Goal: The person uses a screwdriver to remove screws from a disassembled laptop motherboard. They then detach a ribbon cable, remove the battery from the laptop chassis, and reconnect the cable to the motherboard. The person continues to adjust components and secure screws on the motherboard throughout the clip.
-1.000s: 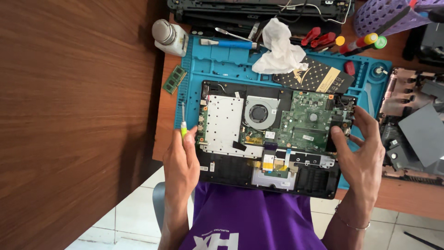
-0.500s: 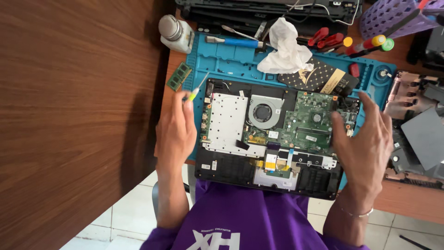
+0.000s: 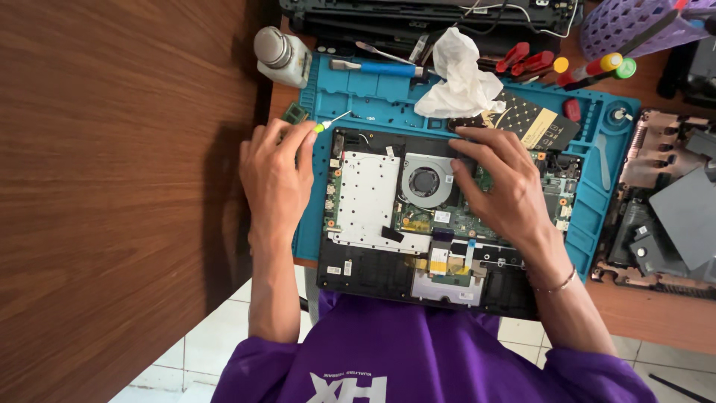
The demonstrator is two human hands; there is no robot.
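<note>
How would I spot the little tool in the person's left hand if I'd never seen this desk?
Find the blue work mat under the opened laptop. At the mat's upper left corner, the left hand pinches a thin screwdriver. Its pale green tip collar and bare metal shaft set it apart from the thicker blue-handled tool lying above.

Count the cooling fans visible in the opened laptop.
1. The single round cooling fan sits near the middle of the opened laptop, just beside the fingers of the right hand. That hand covers part of the board, so another could be hidden.
</note>
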